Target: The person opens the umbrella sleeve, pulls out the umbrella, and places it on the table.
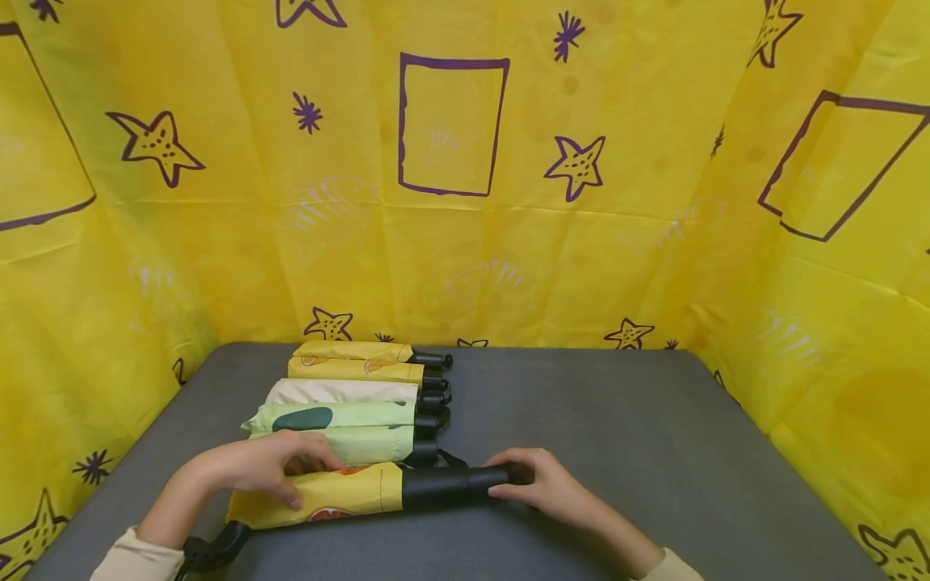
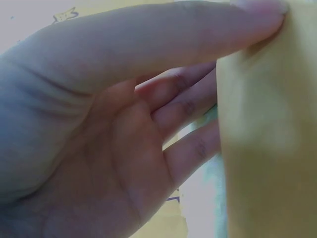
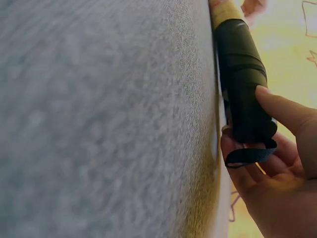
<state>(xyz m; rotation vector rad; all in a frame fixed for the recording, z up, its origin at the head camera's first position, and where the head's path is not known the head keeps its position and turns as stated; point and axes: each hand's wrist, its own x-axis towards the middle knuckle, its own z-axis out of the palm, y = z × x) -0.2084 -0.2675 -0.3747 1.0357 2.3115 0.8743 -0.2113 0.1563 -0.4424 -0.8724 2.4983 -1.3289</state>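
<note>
A folded umbrella in a yellow, fruit-printed cover (image 1: 356,491) lies across the front of the table, its black handle (image 1: 439,489) pointing right. My left hand (image 1: 272,461) grips the covered end, thumb on the near side and fingers over the far side. In the left wrist view the thumb and fingers meet the yellow cloth (image 2: 272,139), and the palm stays off it. My right hand (image 1: 545,486) holds the handle's end between thumb and fingers. A black wrist strap (image 3: 250,155) loops from that end in the right wrist view.
Just beyond lies a row of several folded umbrellas, handles to the right: light green ones (image 1: 363,444), a cream one (image 1: 341,391) and yellow ones (image 1: 352,351). Yellow printed cloth (image 1: 465,266) walls the grey table (image 1: 581,420) at the back and both sides.
</note>
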